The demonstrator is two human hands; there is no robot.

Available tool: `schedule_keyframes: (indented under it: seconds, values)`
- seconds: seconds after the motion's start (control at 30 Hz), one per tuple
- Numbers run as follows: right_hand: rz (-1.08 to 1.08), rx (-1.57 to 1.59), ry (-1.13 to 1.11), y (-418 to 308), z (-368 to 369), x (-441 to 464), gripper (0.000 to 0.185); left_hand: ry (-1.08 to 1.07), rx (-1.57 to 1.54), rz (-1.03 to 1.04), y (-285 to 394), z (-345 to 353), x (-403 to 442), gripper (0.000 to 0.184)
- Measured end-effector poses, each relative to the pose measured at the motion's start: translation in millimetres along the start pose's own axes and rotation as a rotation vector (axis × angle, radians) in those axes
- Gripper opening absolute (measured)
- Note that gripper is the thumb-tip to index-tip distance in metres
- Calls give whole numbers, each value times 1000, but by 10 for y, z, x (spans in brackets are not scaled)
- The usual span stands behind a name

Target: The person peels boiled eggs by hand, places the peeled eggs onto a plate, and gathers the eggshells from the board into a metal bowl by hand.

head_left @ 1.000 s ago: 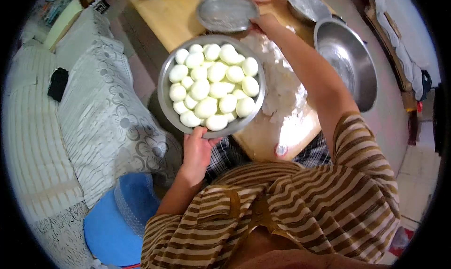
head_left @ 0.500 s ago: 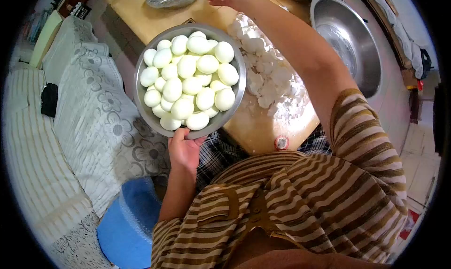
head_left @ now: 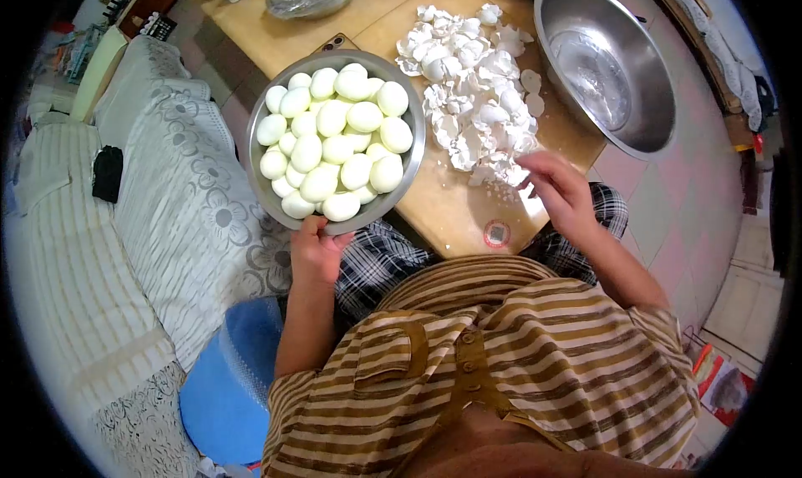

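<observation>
At its near rim, my left hand [head_left: 316, 254] grips a round metal bowl [head_left: 407, 174], with the thumb on the edge. Peeled white eggs [head_left: 337, 150] are heaped in the bowl, which is by the left edge of the table [head_left: 443, 215]. A spread of broken eggshells [head_left: 476, 102] covers the tabletop to the right of the bowl. Just beside the near end of the shells is my right hand [head_left: 561, 196], its fingers loosely bent and apart, with nothing visible in them.
A large metal basin [head_left: 597, 73] stands tilted at the table's right edge. Farther back is a plastic-covered bowl [head_left: 311, 0], and a phone [head_left: 337, 42] partly shows behind the egg bowl. On the left are a cloth-covered sofa [head_left: 196, 236] and a blue container [head_left: 224, 399].
My right hand has come back from the far side of the table to the near end of the eggshells. My left hand still holds the bowl's rim.
</observation>
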State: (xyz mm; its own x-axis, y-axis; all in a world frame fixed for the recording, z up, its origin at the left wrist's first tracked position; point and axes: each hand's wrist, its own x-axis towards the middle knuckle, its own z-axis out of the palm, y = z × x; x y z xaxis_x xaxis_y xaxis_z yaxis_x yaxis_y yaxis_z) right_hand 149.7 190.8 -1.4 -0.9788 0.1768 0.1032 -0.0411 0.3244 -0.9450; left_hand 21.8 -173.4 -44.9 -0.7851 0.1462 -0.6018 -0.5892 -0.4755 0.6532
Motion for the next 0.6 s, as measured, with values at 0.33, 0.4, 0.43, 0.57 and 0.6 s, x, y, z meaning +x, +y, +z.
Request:
schedule_keyframes:
  seconds: [0.33, 0.4, 0.43, 0.57, 0.6]
  values:
    - [210, -87, 80, 98, -193, -213, 14, 15, 113, -37, 193, -60, 10, 48]
    - [-114, -421, 78, -60, -202, 162, 13, 5, 168, -20, 224, -99, 12, 49]
    - [-255, -514, 39, -86, -204, 432, 15, -7, 225, -6, 236, -134, 28, 49]
    - [-525, -527, 57, -270, 107, 1632, 19, 5, 84, -21, 259, 34, -68, 47]
    - [-531, -588, -3, -234, 231, 1957, 16, 1, 77, -13, 244, 27, -67, 47]
